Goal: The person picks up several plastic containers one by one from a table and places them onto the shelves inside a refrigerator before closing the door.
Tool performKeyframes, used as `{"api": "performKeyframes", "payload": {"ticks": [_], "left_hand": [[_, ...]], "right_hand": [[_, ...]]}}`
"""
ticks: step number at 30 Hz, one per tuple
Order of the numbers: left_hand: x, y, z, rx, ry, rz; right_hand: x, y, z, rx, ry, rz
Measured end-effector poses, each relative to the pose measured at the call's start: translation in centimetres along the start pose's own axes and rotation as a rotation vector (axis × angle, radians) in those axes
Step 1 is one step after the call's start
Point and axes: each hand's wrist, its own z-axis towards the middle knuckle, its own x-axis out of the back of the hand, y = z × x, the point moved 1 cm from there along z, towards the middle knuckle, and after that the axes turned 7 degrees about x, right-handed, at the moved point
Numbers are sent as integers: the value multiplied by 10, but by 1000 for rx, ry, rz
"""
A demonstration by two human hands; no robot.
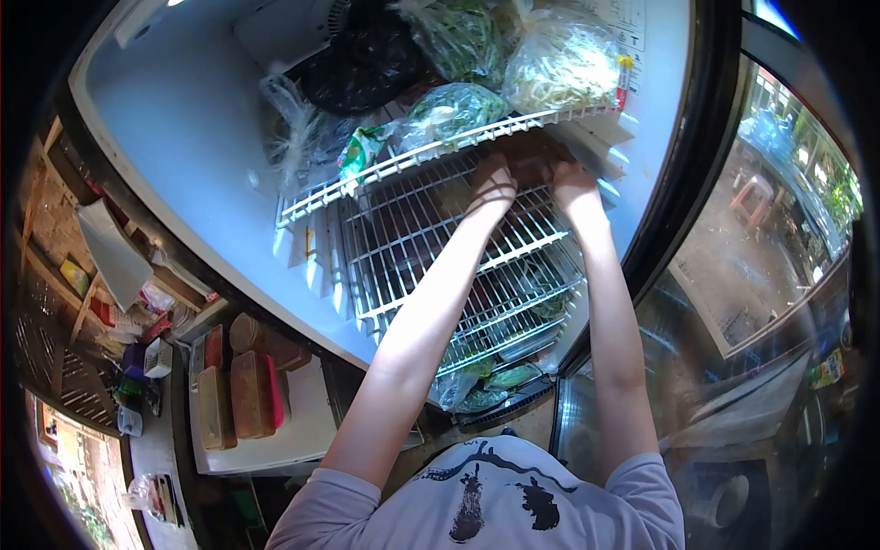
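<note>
Both my arms reach into an open upright fridge. My left hand [496, 180] is over the second wire shelf [412, 234], just below the front edge of the upper shelf [403, 163]. My right hand [570, 181] is beside it, near the fridge's right wall. Between the two hands is a shaded reddish-brown thing [526, 165], whose kind I cannot make out. The fingers of both hands curl in toward it, partly hidden in shadow. Above the hands, the upper shelf carries a clear bag of pale sprouts [561, 73] and a bag of greens [458, 115].
A black plastic bag [367, 60] sits at the back of the upper shelf. Bagged greens [486, 385] lie at the fridge's bottom. Lidded food boxes [252, 394] stand on a white surface at left. The glass door [660, 394] is swung open at right.
</note>
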Motion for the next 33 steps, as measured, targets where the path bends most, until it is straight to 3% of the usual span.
{"api": "performKeyframes", "payload": {"ticks": [2, 4, 6, 8, 9, 10, 11, 12, 13, 17, 18, 20, 23, 25, 26, 27, 31, 33], "left_hand": [[1, 0, 1, 32, -61, 8], [-10, -2, 5, 7, -6, -9], [-46, -30, 28, 26, -15, -45], [33, 27, -29, 226, -301, -163], [21, 10, -39, 278, -264, -161], [2, -6, -40, -263, -11, -289], [-2, -21, -50, -820, 248, -371], [34, 24, -95, -125, 298, -418], [73, 30, -128, -269, 245, -567], [119, 10, -242, -372, 354, -699], [125, -5, -270, -448, 507, -660], [120, -50, -322, -496, 447, -611], [133, -120, -382, -326, 380, -468], [133, -175, -420, -66, 425, -401], [138, -195, -439, 200, 409, -497], [145, -215, -451, 330, 546, -539], [171, -308, -492, 839, 1001, -852], [194, -350, -511, 940, 1192, -825]], "right_hand": [[-3, 0, 0, 16, -45, -18], [-10, 8, 1, 77, 69, -94], [-11, 11, 1, -25, -67, -2], [-8, 14, 4, -147, -274, 32], [-12, 19, 1, -130, -216, 86], [-14, 14, -5, -116, -154, 145], [24, -31, -21, -36, 165, 306], [19, -30, -27, 34, 394, 153], [29, -35, -41, -14, 386, 196], [81, -111, -90, 89, 696, 427], [81, -128, -109, -12, 788, 630], [74, -149, -136, 199, 998, 516], [75, -218, -168, 308, 1051, 736], [67, -261, -195, 499, 921, 859], [61, -282, -206, 522, 822, 928], [54, -302, -217, 544, 722, 993], [5, -381, -246, 430, 193, 1275], [-22, -416, -253, 341, -70, 1377]]}}
